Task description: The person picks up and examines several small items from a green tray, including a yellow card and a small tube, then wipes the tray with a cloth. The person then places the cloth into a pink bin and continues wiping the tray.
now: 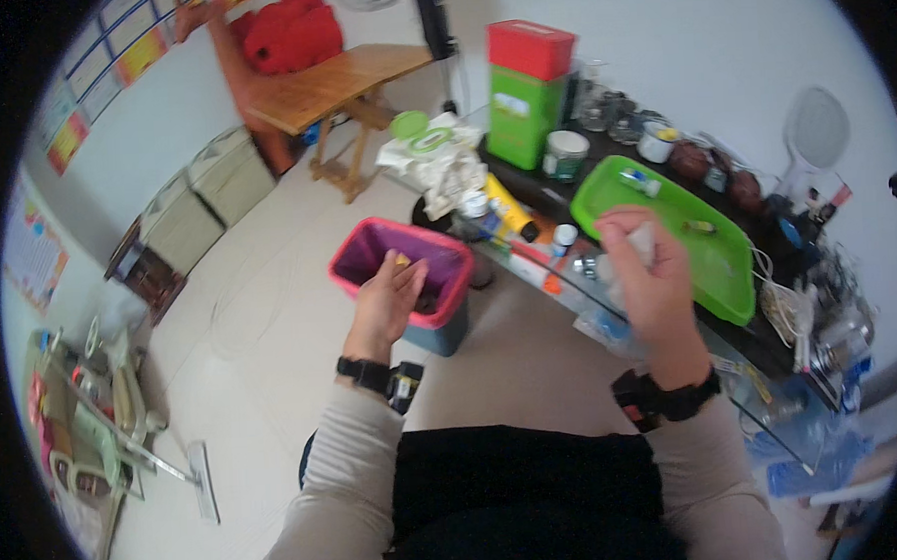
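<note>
My left hand [388, 305] is over the near rim of a rectangular waste bin [460, 279] with a pink rim and purple inside. A small yellow piece [402, 261] shows between its thumb and fingers, too small to name. My right hand [655, 293], slightly blurred, is above the near edge of a green plastic tray [707, 269]. Its bent fingers grip a pale, crumpled wipe or cloth [643, 243], partly hidden by the hand. In the tray lie a small clear bottle [640, 182] and a little yellowish item [699, 227].
A glass-topped table [584, 285] carries a yellow tube [511, 208], a wet-wipe pack [443, 156], a tall green-and-red box [527, 96], a jar [565, 155] and glassware. A wooden folding table [349, 78] stands farther back. A flat-headed mop [203, 482] lies at left.
</note>
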A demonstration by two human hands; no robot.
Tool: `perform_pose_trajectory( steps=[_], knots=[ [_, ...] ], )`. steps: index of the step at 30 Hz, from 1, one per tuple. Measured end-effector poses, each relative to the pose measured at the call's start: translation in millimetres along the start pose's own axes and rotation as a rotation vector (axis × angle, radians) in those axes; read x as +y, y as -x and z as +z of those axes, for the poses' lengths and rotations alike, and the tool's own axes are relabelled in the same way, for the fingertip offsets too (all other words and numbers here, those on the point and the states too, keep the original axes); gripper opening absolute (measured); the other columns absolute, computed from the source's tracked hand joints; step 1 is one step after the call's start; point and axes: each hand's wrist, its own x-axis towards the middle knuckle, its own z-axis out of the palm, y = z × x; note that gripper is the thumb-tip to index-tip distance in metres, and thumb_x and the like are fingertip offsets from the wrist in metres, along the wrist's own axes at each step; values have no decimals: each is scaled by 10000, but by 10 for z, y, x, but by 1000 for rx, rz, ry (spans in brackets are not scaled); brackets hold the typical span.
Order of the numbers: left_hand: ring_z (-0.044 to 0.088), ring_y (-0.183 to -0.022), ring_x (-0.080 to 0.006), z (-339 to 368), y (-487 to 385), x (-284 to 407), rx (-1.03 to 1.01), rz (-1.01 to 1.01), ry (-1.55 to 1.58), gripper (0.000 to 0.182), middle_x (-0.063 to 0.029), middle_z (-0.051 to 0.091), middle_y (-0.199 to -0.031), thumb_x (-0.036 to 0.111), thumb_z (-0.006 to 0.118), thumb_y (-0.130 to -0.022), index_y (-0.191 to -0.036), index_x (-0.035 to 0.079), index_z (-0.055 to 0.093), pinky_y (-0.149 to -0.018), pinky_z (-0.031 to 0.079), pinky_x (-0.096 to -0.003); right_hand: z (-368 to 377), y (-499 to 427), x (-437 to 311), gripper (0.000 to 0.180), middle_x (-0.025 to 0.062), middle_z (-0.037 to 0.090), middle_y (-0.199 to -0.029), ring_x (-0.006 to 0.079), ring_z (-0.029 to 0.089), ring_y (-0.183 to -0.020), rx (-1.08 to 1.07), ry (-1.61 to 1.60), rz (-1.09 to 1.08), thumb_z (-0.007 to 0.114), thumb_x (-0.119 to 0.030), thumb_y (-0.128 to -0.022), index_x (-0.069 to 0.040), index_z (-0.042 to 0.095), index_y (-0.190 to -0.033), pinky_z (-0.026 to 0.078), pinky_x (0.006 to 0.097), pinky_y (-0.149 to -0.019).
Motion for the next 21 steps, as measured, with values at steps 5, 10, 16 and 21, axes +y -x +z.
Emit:
perform_pose_trajectory(
  steps=[5,10,16,21],
  knots=[
    [687,-1001,-224,231,37,-123,-110,-43,-66,446,-210,677,-1185,278,592,-1033,-1320,-53,507,-898,575,-303,50,-23,-52,137,88,663,-966,172,636,-873,-62,7,89,709,-141,-922,-18,684,-976,503,308,-780],
    [691,-914,-173,628,167,-143,-216,-55,-158,293,-109,709,-1048,242,571,-1033,-1230,30,611,-812,586,-283,-13,-2,-91,140,116,668,-941,254,651,-838,-248,215,46,714,-143,-902,-18,704,-964,505,356,-752],
    [690,-837,-148,851,195,-234,-260,-45,-160,213,-78,717,-982,213,600,-1026,-1140,40,647,-750,583,-256,-1041,-512,-12,207,151,717,-953,331,676,-877,-349,998,-105,684,-230,-889,-70,741,-1007,530,401,-774],
    [687,-819,-130,906,156,-324,-262,-93,-179,188,-58,711,-958,191,610,-1022,-1133,44,646,-743,582,-250,-1963,-1019,165,219,240,688,-890,388,681,-888,-498,1197,201,657,-182,-828,-1,718,-934,528,471,-764]
  ],
)
